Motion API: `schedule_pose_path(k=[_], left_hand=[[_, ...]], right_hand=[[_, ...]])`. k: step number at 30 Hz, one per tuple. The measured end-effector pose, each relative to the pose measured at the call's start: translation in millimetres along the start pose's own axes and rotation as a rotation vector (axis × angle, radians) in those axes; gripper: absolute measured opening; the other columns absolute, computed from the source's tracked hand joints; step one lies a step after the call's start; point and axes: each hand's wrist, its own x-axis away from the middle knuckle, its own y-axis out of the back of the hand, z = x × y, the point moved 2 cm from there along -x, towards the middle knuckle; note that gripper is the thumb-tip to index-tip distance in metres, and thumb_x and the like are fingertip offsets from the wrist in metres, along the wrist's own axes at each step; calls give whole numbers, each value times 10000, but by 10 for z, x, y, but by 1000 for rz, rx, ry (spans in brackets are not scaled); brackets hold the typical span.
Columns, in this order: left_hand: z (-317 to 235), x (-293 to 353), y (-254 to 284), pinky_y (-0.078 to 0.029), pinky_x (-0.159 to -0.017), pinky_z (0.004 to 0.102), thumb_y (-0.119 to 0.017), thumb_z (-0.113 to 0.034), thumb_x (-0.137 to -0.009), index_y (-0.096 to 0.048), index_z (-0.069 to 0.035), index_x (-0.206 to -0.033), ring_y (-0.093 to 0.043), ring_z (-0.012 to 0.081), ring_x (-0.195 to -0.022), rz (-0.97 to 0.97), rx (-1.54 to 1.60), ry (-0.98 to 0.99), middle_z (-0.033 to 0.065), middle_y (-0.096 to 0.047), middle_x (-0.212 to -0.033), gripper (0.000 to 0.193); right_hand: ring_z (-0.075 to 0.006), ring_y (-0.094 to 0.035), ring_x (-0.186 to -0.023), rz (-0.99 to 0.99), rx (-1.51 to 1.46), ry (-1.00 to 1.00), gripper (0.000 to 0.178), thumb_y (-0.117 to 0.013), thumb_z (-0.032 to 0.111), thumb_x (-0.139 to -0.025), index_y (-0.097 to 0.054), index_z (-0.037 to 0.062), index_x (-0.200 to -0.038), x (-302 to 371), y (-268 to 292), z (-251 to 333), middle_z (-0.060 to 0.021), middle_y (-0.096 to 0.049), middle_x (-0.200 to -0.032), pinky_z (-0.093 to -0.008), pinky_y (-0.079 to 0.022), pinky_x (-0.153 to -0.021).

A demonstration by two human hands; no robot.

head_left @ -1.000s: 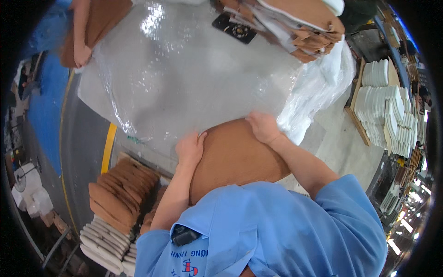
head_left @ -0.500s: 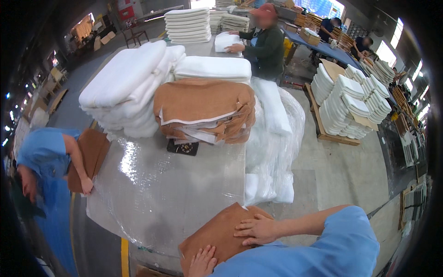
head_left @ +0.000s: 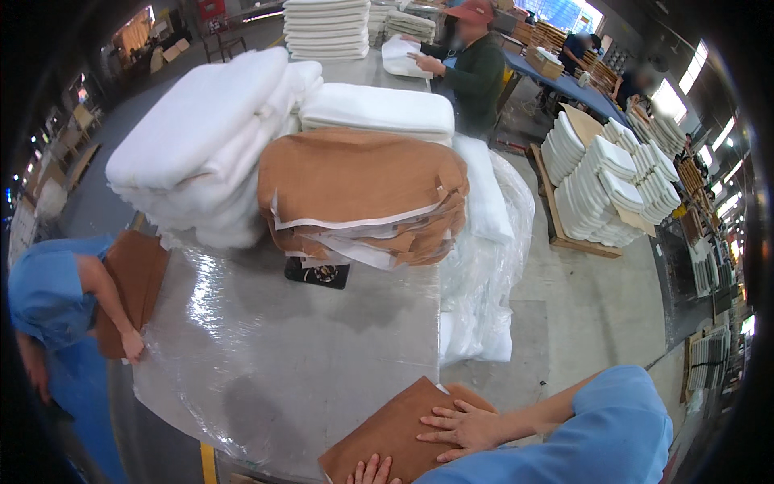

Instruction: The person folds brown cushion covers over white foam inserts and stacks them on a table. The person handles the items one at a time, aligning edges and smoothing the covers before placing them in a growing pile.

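Observation:
A brown fabric cover (head_left: pixel 385 431) lies at the table's near edge, close to my body, with a bit of white showing at its far side. My right hand (head_left: pixel 461 426) rests flat on it, fingers spread. On its near left part lie the extended fingers of my left hand (head_left: pixel 374 470); the lower frame edge cuts off the rest of that hand. Farther up the table sits a pile of brown fabric covers (head_left: pixel 363 177) with white edges. A dark object with a round pattern (head_left: pixel 317 273) lies partly under that pile.
White padding stacks (head_left: pixel 201 121) stand behind the pile. Wrapped white padding (head_left: pixel 480 282) leans along the table's right side. A co-worker in blue (head_left: pixel 52 282) handles a brown cover (head_left: pixel 133 282) at left; another person (head_left: pixel 476 73) holds a white pad. Pads fill a pallet (head_left: pixel 584 242).
The view has shifted a little, so the pile looks larger. Both my hands stay on the brown cover, slightly lower and farther right in the picture. The far person's white pad is now raised and tilted.

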Motion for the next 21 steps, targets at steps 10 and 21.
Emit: schedule_pose_path(k=[10, 21], left_hand=[[130, -180, 12, -193, -1237, 692, -464, -596, -1028, -256, -281, -1701, -184, 443, -1601, 110, 95, 44, 88, -170, -1777, 772], [130, -241, 71, -263, -1218, 679, -407, -552, -1053, -293, -265, -1692, -238, 448, -1589, 34, 71, 13, 109, -208, -1767, 710]], right_hand=[[-443, -177, -1611, 97, 35, -30, 804, -360, 731, -1045, -244, 281, -1702, -594, 196, -92, -241, -180, -1743, -697, -146, -1237], [-445, -182, -1609, 82, -16, -12, 808, -392, 730, -1036, -259, 287, -1699, -667, 248, -107, -250, -182, -1740, -709, -136, -1224]])
